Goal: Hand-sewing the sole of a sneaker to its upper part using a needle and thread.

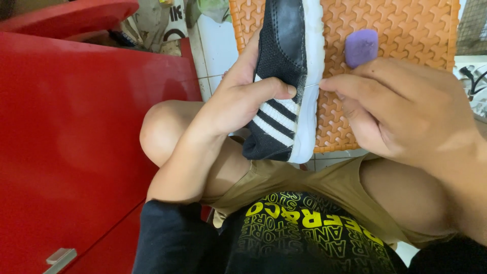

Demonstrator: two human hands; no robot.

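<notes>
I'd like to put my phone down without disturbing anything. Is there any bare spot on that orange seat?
Some. The orange woven seat is bare to the right of the purple block, and between the shoe and that block. Lower down it is crowded: the left hand grips the shoe, and the right hand pinches a needle at its sole.

A red cabinet [76, 142] fills the left side, with a metal handle [60, 259] at its lower edge. An orange woven stool [401, 30] stands ahead on a white tiled floor [218, 45], and a purple block [361, 46] lies on it. Bags [157, 23] sit beyond the cabinet.
</notes>
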